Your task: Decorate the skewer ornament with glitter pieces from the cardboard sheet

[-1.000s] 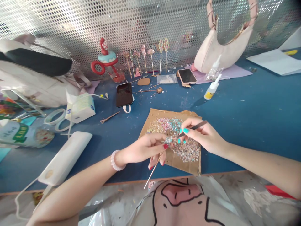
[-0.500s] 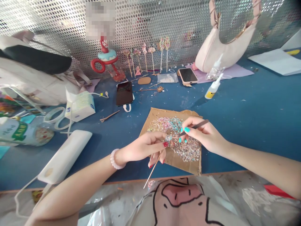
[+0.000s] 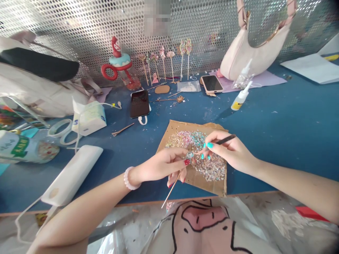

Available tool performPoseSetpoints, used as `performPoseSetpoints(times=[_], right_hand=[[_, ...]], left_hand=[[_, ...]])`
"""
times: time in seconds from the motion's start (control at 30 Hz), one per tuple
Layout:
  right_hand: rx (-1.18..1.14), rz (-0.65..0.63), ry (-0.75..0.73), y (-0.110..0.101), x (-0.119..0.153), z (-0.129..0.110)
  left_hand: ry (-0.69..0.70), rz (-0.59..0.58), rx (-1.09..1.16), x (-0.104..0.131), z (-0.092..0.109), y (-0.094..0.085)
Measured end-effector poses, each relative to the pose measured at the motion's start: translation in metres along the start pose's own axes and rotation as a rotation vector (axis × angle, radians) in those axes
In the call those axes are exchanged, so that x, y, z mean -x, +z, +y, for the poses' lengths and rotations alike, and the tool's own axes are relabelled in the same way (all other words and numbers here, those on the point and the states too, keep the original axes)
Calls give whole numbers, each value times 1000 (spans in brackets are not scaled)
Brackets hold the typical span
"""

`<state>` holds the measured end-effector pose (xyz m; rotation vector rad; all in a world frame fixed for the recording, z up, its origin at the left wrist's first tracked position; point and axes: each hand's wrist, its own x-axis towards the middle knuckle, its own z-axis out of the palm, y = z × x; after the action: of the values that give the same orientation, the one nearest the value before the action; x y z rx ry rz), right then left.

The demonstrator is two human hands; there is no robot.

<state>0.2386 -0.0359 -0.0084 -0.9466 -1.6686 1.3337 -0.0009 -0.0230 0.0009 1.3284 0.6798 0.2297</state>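
Observation:
My left hand (image 3: 169,162), red-nailed, is closed around a thin wooden stick (image 3: 171,193) whose lower end slants toward the table's front edge. At the stick's top, by my fingertips, is a small head covered in shiny pieces (image 3: 189,155); my fingers partly hide it. My right hand (image 3: 227,146), with turquoise nails, pinches dark tweezers (image 3: 224,140), their coppery tips touching or very near that head. Beneath both hands lies a cardboard sheet (image 3: 166,135) with loose sequins in pink, yellow and turquoise (image 3: 182,138), and silvery-brown sequins (image 3: 212,169) nearer me.
Behind the cardboard are a glue bottle (image 3: 240,97), two phones (image 3: 140,104) and several decorated sticks (image 3: 172,65) standing upright. A white power bank-like box (image 3: 72,174), a tissue pack (image 3: 91,118) and tape rolls (image 3: 60,127) are at left. A pale handbag (image 3: 254,58) leans on the mesh.
The tweezers have turned slightly in my right fingers, so their coppery tips show more beside the sequined head. My left hand keeps its hold on the stick, nearly still.

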Motion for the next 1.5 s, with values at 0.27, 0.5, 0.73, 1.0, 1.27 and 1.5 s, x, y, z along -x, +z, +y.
performPoseSetpoints(times=[0.27,0.5,0.73,1.0,1.27,1.5], right_hand=[[68,21,-8,1,0,-1],[77,51,8,2,0,-1],[76,20,31,2,2,2],[123,57,16,-2,-1,6],[168,12,-63,-1,-1,6],[183,-35,-68,-1,-3,2]], left_hand=[[2,13,-99,0,1,-2],[8,36,-196,1,1,-3],[44,74,-321,1,2,-2],[141,224,-616,4,6,-6],[325,337,-1039,4,4,-8],[489,415,-1521,12,0,-11]])
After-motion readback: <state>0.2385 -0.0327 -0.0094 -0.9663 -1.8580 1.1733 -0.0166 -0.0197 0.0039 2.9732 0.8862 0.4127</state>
